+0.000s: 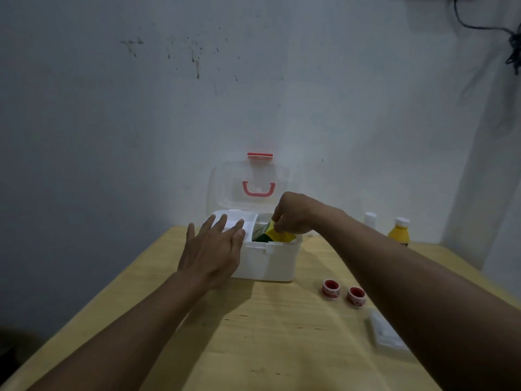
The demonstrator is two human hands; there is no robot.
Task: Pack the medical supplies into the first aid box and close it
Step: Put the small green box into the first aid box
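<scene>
Pinching one yellow-green carton (279, 235) in the first aid box (267, 263) is my right hand (296, 214); my left hand (214, 251) lies spread alongside. Two tape rolls (331, 289), two bottles (399, 235).

A plain, dimly lit room, most likely part of a home rather than a clinic or workshop, though nothing settles it. The wall (197, 108) is bare pale paint, scuffed and spotted with dark stains, and loose black cables (511, 40) dangle at its upper right. A light wooden worktop (267, 334) stands pushed against it, carrying a small plastic first aid box (267, 263) and a yellow bottle (399, 234).
</scene>
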